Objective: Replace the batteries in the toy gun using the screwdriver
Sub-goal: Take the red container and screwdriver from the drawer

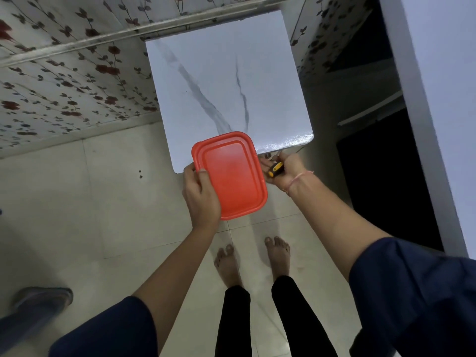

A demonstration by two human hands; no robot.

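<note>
Seen from your head, your left hand (201, 194) grips the left edge of a lidded red box (231, 176), with the thumb on the lid. Your right hand (283, 171), just beside the box's right edge, is curled round the yellow-and-black handle of the screwdriver (275, 169). Whether it also touches the box cannot be told. The box is between your hands, and its far end overlaps the near corner of the white marbled table (226, 81) ahead of them.

Marble-look table (257, 73) (grey veins) on tiled floor (116, 189).
</note>
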